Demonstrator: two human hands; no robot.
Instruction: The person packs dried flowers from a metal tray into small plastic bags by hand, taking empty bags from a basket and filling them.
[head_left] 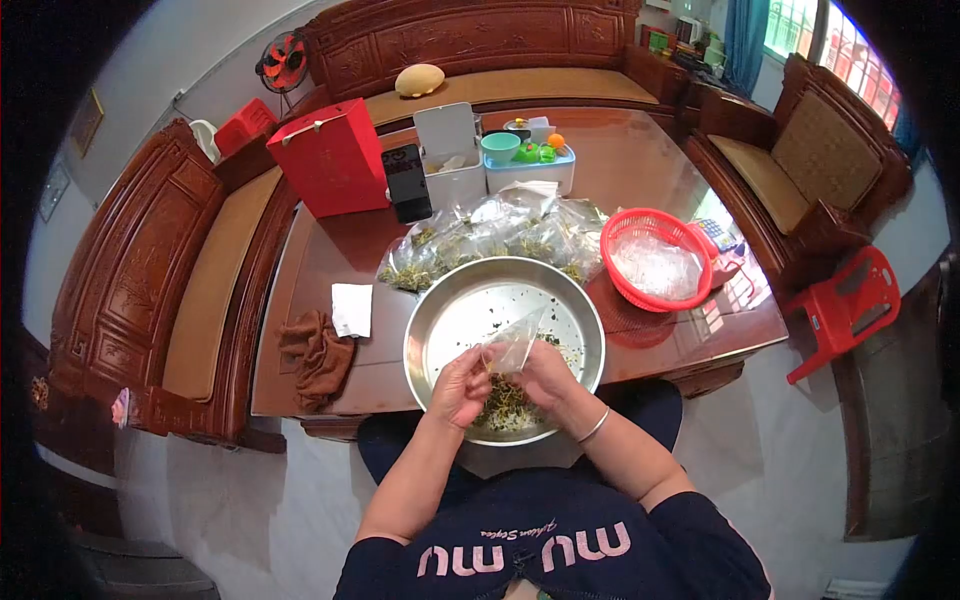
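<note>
A small clear plastic bag [516,343] is held up between my two hands, over a round metal pan [420,330]. My left hand [466,384] pinches the bag's left side with closed fingers. On the other side, my right hand [546,374] grips the bag; its fingertips are partly hidden behind the plastic. Dried yellow-green herbs [508,408] lie heaped in the near part of the pan, below my hands, and dark bits are scattered over its floor. What the bag holds, if anything, is too small to make out.
Filled clear bags of herbs [500,235] lie behind the pan. A red basket [612,262] with plastic bags stands to the right. At left are a brown cloth [318,355] and white paper [352,310]. A phone [407,183], red gift bag [328,160] and boxes stand farther back.
</note>
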